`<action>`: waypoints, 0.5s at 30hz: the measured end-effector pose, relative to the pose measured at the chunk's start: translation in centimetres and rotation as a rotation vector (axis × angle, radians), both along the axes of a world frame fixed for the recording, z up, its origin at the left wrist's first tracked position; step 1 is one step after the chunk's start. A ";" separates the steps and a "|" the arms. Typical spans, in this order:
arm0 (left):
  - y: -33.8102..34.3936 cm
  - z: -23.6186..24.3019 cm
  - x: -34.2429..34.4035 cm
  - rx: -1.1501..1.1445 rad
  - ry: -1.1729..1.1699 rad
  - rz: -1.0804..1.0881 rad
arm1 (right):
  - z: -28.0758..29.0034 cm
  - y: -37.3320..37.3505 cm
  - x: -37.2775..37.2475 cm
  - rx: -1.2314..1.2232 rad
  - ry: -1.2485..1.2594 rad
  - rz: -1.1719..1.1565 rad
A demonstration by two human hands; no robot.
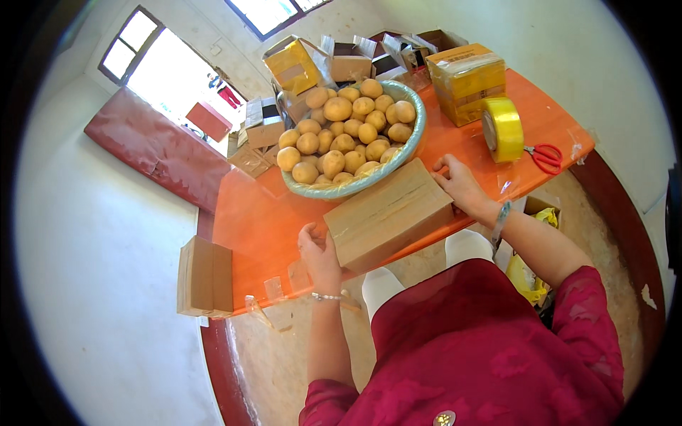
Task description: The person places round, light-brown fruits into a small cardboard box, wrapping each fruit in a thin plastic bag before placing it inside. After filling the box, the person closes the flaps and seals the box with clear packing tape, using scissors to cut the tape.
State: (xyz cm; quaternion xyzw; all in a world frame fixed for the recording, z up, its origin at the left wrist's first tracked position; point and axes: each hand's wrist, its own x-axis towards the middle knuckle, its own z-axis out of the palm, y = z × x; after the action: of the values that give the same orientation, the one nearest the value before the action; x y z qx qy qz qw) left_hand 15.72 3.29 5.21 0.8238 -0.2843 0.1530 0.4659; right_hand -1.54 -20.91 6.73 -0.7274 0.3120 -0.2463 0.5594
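Observation:
A closed brown cardboard box (389, 213) lies at the near edge of the orange table (249, 234), right in front of me. My left hand (320, 257) is at its left end, fingers bent in against the side. At the opposite end my right hand (460, 186) has its thumb and fingers curled by the corner. Between them they hold the box. Just behind it stands a pale blue-green basin (419, 128) with a plastic liner, heaped with round yellow-brown fruits (337, 108).
Right of the basin are a taped yellow box (465, 82), a large roll of yellow tape (506, 129) and red-handled scissors (545, 157). Another box (206, 277) stands at the left corner. Open cartons (352, 65) crowd the back. Tape scraps (257, 311) hang off the front edge.

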 end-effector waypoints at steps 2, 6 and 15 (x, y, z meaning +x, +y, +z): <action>-0.1 0.1 -0.1 0.061 -0.093 0.003 | -1.4 -1.0 0.4 -0.179 -0.028 0.012; 0.8 -0.9 0.2 0.039 0.109 -0.139 | -2.6 -1.7 0.2 -0.417 -0.113 0.065; 1.6 1.0 -4.1 -0.116 0.412 -0.325 | 0.3 0.5 -3.4 -0.740 0.167 0.246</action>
State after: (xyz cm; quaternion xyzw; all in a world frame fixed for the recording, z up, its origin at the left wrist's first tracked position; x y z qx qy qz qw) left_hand 11.60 4.87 6.17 0.7531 -0.3025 -0.0787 0.5790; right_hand -4.93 -20.38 7.05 -0.9292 0.1575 -0.2132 0.2576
